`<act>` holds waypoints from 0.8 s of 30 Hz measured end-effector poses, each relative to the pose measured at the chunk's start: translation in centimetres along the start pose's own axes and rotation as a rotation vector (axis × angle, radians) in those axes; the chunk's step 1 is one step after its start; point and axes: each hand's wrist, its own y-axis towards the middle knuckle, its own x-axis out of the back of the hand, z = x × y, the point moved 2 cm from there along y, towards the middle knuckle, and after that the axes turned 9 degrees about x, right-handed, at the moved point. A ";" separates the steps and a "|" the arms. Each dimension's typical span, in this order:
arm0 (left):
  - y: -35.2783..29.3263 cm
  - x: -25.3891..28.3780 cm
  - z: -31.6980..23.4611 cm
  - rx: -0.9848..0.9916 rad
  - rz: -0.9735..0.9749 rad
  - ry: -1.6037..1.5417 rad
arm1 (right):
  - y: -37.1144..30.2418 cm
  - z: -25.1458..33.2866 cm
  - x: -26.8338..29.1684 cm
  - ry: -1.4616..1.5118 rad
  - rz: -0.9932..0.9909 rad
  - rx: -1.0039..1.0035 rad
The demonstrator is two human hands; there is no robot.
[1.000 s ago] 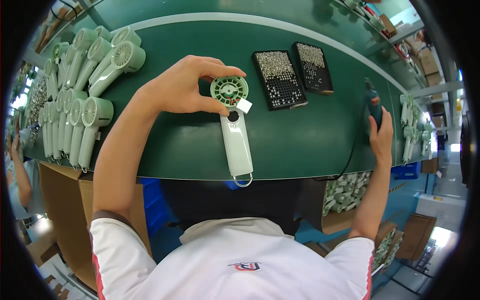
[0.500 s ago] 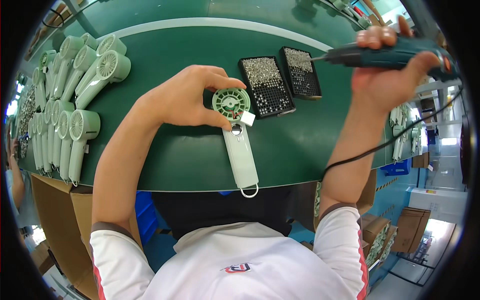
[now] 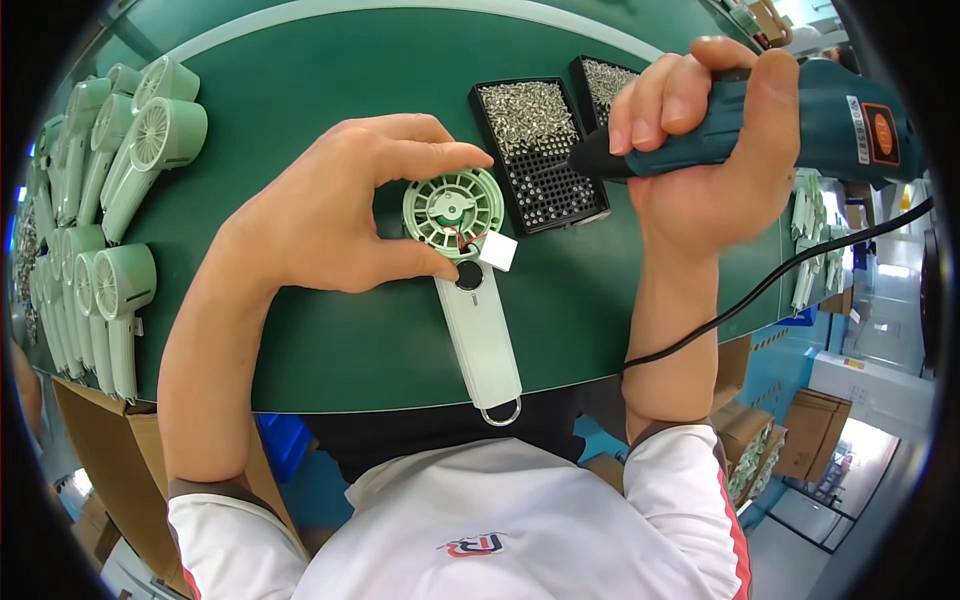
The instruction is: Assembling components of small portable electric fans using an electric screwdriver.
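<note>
My left hand [image 3: 325, 205] curls round the head of a pale green handheld fan [image 3: 482, 345], thumb on one side and fingers on the other. The fan lies on the table with its handle toward me and a wire loop at the end. Its head is uncovered, showing a spoked ring, red wires and a small white block [image 3: 497, 251] beside the neck. My right hand [image 3: 690, 170] grips a dark teal electric screwdriver [image 3: 815, 115], raised over the table right of the fan. Its nose points left, before the nearer black screw tray [image 3: 565, 224]; the bit is hard to make out.
A second screw tray [image 3: 577, 75] stands behind, partly hidden by my right hand. Assembled fans [image 3: 125, 280] are lined up at the left. The screwdriver's black cord [image 3: 770, 287] runs across my right forearm. Cardboard boxes [image 3: 80, 405] stand below the table edge.
My right hand has brought the screwdriver left and nearer, from beside the far tray toward the fan. My left hand keeps its hold on the fan. The view has shifted slightly.
</note>
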 end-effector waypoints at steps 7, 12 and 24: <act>-0.1 -0.1 0.2 -0.033 -0.036 0.019 | -0.6 -1.1 -0.1 -0.145 -0.081 -0.028; -0.1 -0.1 0.2 -0.038 -0.040 0.006 | -0.5 -1.1 0.0 -0.128 -0.063 -0.014; -0.1 -0.1 0.3 -0.031 -0.040 0.059 | -0.6 -1.5 -0.5 -0.123 -0.037 0.030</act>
